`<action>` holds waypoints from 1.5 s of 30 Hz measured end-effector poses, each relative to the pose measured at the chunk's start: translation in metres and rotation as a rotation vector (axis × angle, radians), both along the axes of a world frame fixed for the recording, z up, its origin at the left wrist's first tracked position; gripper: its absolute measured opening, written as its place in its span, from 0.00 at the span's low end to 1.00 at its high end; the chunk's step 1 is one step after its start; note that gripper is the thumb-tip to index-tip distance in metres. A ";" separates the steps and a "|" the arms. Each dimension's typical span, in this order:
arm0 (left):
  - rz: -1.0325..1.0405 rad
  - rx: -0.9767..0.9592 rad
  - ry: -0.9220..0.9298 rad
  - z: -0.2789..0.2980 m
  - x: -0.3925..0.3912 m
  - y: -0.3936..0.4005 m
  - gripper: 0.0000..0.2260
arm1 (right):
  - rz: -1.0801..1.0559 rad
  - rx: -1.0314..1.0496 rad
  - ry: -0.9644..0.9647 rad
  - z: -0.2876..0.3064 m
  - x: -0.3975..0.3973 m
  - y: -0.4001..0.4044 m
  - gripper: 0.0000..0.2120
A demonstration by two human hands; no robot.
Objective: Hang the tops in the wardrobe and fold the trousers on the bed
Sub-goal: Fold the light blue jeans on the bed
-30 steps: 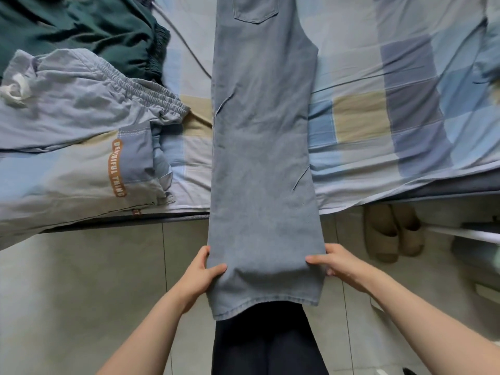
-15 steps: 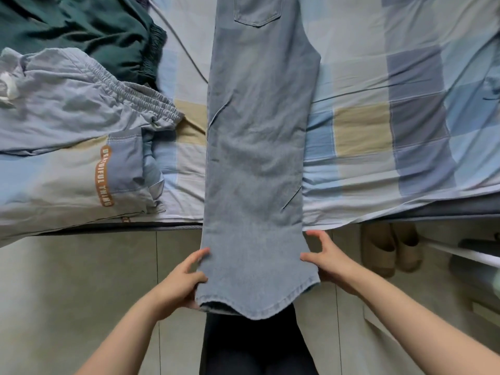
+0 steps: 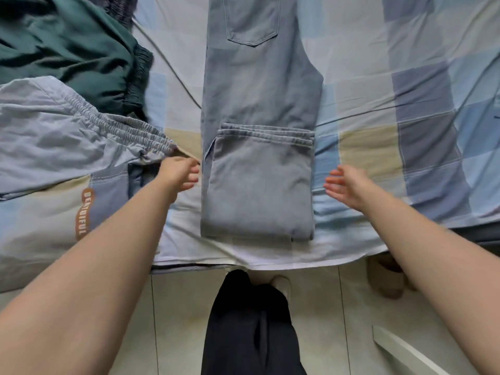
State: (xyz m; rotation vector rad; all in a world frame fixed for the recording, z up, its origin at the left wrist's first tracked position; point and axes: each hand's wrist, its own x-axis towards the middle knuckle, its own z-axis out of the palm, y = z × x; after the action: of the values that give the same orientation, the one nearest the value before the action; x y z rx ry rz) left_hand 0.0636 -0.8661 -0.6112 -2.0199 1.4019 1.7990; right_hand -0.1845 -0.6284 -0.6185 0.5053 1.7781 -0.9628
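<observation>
Jeans [image 3: 257, 185] lie folded on the bed [image 3: 378, 63], between both hands: left hand [image 3: 180, 175] loosely curled, right hand [image 3: 345, 185] spread, neither touching them.

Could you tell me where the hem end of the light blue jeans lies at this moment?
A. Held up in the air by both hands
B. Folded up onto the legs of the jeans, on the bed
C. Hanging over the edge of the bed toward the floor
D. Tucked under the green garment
B: the hems lie flat across the jeans below the back pocket, and the left hand and right hand hover open at either side.
</observation>
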 end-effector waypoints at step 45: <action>0.384 0.227 0.002 0.012 0.174 0.240 0.09 | 0.151 -0.006 -0.013 0.037 0.168 0.179 0.20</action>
State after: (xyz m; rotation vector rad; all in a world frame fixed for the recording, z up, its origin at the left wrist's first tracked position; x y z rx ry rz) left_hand 0.2377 -0.6262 -0.5997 -2.2736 0.8000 1.9903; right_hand -0.0161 -0.4490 -0.5813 0.3670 1.7740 -0.8569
